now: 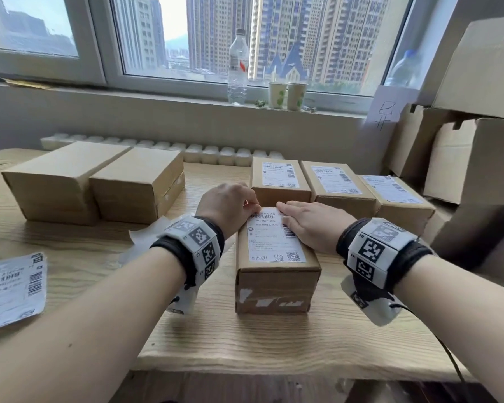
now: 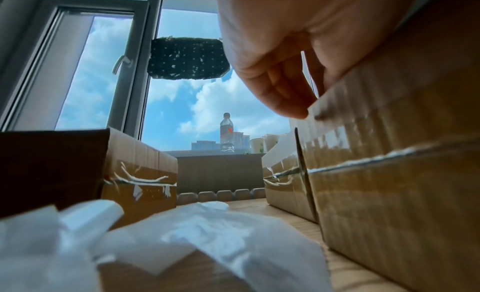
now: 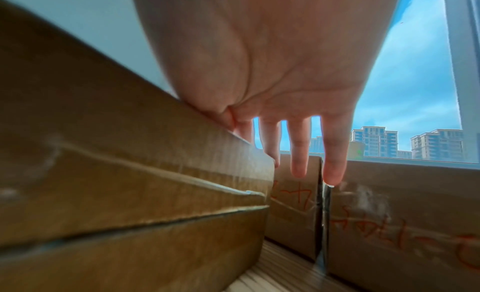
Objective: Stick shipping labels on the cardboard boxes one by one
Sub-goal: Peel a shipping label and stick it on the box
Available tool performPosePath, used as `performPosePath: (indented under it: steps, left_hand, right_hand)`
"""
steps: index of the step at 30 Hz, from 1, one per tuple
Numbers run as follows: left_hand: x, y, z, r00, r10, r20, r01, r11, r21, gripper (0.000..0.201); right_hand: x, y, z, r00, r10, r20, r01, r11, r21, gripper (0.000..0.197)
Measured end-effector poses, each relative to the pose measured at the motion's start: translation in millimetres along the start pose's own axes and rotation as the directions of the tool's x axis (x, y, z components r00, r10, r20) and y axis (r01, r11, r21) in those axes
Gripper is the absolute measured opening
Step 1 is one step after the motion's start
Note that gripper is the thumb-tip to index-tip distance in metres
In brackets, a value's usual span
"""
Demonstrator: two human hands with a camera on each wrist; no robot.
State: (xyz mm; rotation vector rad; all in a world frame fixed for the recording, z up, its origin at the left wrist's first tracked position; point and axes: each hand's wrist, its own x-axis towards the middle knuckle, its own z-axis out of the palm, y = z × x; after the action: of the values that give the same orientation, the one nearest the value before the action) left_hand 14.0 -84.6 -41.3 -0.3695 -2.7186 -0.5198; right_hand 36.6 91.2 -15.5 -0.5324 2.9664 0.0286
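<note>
A small cardboard box (image 1: 277,283) stands in the middle of the wooden table (image 1: 245,344), with a white shipping label (image 1: 274,239) lying on its top. My left hand (image 1: 252,206) is at the label's far left corner, fingers curled and pinching its edge; the left wrist view shows my left hand (image 2: 291,103) with fingertips on the white label edge (image 2: 315,109) over the box side (image 2: 389,194). My right hand (image 1: 300,216) lies flat on the label's right part, fingers straight. In the right wrist view my right hand (image 3: 298,153) reaches past the box's far edge (image 3: 130,183).
Three labelled boxes (image 1: 336,184) stand in a row behind and to the right. Two plain boxes (image 1: 140,184) sit at the left. Loose labels (image 1: 12,286) lie at the table's left edge, crumpled backing paper (image 1: 149,231) near my left wrist. Large cartons (image 1: 463,158) stack at the right.
</note>
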Motion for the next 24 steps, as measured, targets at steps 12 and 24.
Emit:
performPosePath:
  steps: [12, 24]
  left_hand:
    - [-12.3, -0.5, -7.7, 0.977, 0.003, 0.211, -0.025, 0.995, 0.101, 0.041]
    - [-17.6, 10.1, -29.6, 0.851, -0.112, 0.514, 0.171, 0.983, -0.070, 0.079]
  right_hand:
    - [-7.9, 5.6, 14.7, 0.990, -0.139, 0.028, 0.135, 0.984, 0.120, 0.056]
    - [-32.0, 1.9, 16.5, 0.996, -0.084, 0.037, 0.064, 0.926, 0.372, 0.076]
